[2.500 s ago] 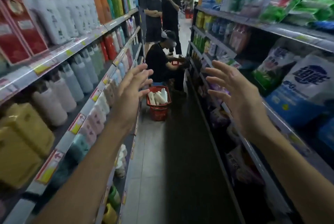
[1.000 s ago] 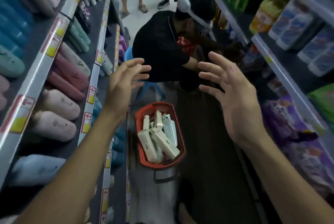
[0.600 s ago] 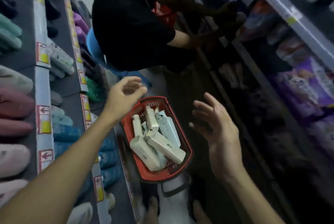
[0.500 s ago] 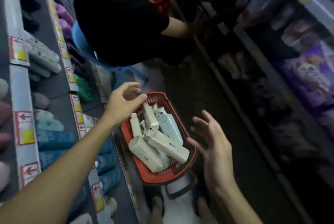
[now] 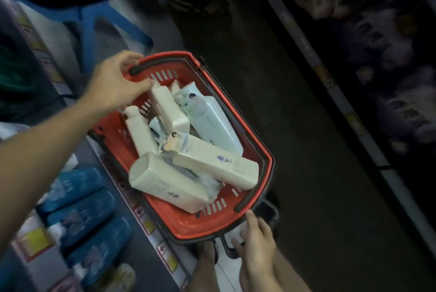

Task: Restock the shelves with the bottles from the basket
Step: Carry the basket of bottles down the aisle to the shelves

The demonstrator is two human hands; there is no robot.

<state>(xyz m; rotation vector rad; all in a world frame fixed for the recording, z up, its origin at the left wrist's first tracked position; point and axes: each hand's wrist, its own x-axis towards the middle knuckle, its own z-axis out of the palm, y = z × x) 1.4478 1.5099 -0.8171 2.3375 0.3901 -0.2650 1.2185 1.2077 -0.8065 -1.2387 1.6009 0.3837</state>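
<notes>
No text is legible; the bottles (image 5: 213,165) carry only a small blurred blue mark

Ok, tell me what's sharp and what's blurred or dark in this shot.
Head view: the basket and its bottles are lit and fairly sharp; the right shelves are dark and smeared; the left shelf is motion-blurred.

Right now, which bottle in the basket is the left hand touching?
The cream bottle at the far end of the red basket; the left hand touches its cap end. The other bottles lie nearer the camera, untouched.
</notes>
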